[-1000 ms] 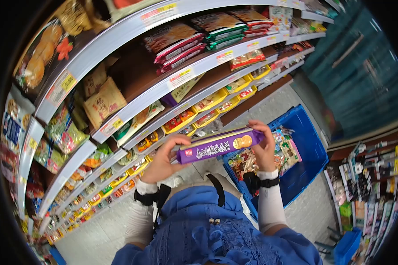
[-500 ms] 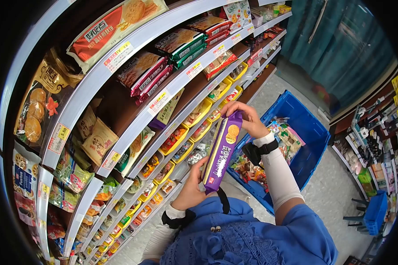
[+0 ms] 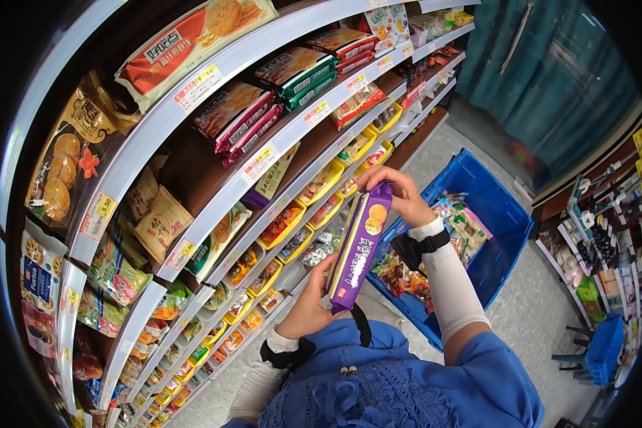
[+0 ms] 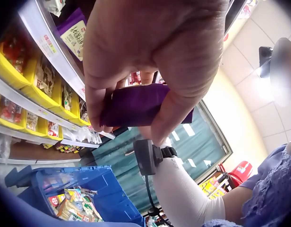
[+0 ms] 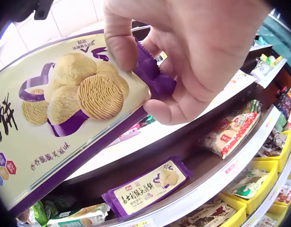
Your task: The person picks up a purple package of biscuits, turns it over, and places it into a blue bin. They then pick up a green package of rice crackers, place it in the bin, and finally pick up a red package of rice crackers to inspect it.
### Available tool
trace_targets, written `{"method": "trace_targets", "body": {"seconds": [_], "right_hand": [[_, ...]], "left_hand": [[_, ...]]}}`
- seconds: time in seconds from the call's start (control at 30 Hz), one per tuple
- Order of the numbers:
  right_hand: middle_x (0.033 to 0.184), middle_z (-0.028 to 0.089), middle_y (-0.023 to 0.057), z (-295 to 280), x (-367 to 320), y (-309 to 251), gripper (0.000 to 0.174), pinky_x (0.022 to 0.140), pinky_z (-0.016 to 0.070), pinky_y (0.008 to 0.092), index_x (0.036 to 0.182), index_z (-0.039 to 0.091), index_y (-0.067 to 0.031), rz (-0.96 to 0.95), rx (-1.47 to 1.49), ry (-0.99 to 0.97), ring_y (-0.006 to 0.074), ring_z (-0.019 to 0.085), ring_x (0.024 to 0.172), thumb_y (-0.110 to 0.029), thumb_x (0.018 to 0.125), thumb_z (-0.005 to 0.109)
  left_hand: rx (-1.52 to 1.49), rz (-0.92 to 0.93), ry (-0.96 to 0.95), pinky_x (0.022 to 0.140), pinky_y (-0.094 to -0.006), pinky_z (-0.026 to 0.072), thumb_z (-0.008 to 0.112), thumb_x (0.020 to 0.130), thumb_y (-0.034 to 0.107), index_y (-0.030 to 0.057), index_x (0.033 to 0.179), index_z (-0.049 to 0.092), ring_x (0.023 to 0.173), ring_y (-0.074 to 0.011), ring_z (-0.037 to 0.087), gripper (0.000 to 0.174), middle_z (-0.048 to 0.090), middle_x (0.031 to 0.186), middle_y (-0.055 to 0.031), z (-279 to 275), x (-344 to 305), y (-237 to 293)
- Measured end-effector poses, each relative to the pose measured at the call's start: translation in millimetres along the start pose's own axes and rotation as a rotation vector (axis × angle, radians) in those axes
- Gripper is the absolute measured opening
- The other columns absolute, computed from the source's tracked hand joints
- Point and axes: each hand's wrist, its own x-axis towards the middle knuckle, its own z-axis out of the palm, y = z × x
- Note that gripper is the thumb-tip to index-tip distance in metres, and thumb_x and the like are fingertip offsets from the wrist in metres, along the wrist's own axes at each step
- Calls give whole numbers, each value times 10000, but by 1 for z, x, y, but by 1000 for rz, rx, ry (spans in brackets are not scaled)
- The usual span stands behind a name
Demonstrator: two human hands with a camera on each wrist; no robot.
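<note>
- The right hand (image 3: 398, 194) pinches the crimped purple wrapper at the biscuit packet's far end, thumb opposite fingers.
- The left hand (image 3: 308, 305) grips the near end, its fingers and thumb on opposite sides.
- The biscuit packet (image 3: 362, 246), purple and cream, is held slantwise in the air between them, in front of the shelves.
- Beyond it, a similar purple packet (image 5: 148, 189) lies along the front edge of a shelf (image 5: 221, 176).
- Yellow bins (image 4: 6, 71) of small wrapped items line the tiers below.
- On the floor, a blue crate (image 3: 503, 214) carries snack packets (image 3: 467, 225) along its edge nearest the shelves.
</note>
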Motion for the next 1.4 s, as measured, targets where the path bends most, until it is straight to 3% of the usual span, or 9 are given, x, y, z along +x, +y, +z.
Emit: {"method": "trace_targets", "body": {"seconds": [0.03, 0.17, 0.53, 0.6, 0.73, 0.77, 0.83, 0.87, 1.4], "right_hand": [[1033, 558, 75, 0, -1, -1, 185, 863, 434, 281, 895, 540, -73, 0, -1, 0, 158, 541, 975, -169, 757, 617], [1033, 552, 72, 0, -3, -2, 185, 861, 436, 280, 890, 542, -72, 1, 1, 9, 157, 538, 974, -170, 752, 617], [1024, 552, 76, -2, 1, -5, 157, 860, 429, 293, 876, 543, -62, -26, -5, 7, 173, 535, 970, -138, 749, 594], [1057, 543, 87, -6, 7, -3, 210, 855, 428, 271, 922, 556, -26, -57, -25, -111, 160, 524, 996, 28, 724, 512], [1055, 549, 90, -6, 20, -4, 229, 856, 424, 278, 923, 559, -27, -108, -21, -197, 165, 517, 1007, 44, 711, 511], [1055, 549, 90, -5, 22, -5, 229, 856, 424, 278, 923, 559, -27, -107, -21, -194, 165, 517, 1007, 44, 711, 511], [1026, 566, 74, -4, 26, -9, 146, 840, 440, 292, 876, 565, -74, -74, -30, -169, 165, 541, 974, -138, 746, 582], [1029, 566, 76, -4, 28, -9, 158, 830, 446, 286, 879, 568, -76, -80, -47, -173, 158, 543, 973, -147, 740, 589], [1035, 562, 69, 2, 33, -16, 150, 858, 433, 303, 884, 572, -75, -103, -54, -191, 167, 532, 983, -127, 745, 596]], "left_hand": [[-13, 0, 15, 936, -319, 405, 724, 691, -23, 39, 1390, 138, 1122, -186, 477, 914, 412, 1249, -121, 1, 0, 2], [-37, -8, -1, 939, -320, 404, 723, 689, -27, 43, 1390, 147, 1127, -187, 474, 910, 411, 1252, -123, 1, 0, 4], [-3, 28, 0, 952, -326, 399, 722, 689, -21, 43, 1402, 128, 1180, -213, 434, 930, 327, 1335, -136, 6, 3, -2], [53, 20, -19, 946, -315, 402, 717, 677, -43, 64, 1412, 81, 1201, -207, 418, 977, 295, 1368, -127, 8, 5, -5], [158, 27, -25, 925, -311, 422, 712, 667, -62, 89, 1425, -4, 1208, -202, 413, 1054, 251, 1402, -130, 11, 9, -7], [158, 26, -28, 925, -311, 422, 712, 667, -62, 89, 1425, -4, 1208, -202, 413, 1054, 251, 1402, -130, 11, 10, -7], [177, 67, -12, 914, -314, 432, 710, 671, -58, 88, 1424, -14, 1188, -202, 431, 1055, 274, 1386, -138, 12, 12, -8], [176, 67, -13, 914, -314, 432, 710, 671, -58, 88, 1424, -14, 1188, -202, 431, 1055, 274, 1386, -138, 11, 12, -7], [162, 81, -1, 927, -317, 419, 693, 681, -65, 93, 1425, -14, 1186, -202, 434, 1038, 289, 1384, -141, 7, 13, -8]]}}
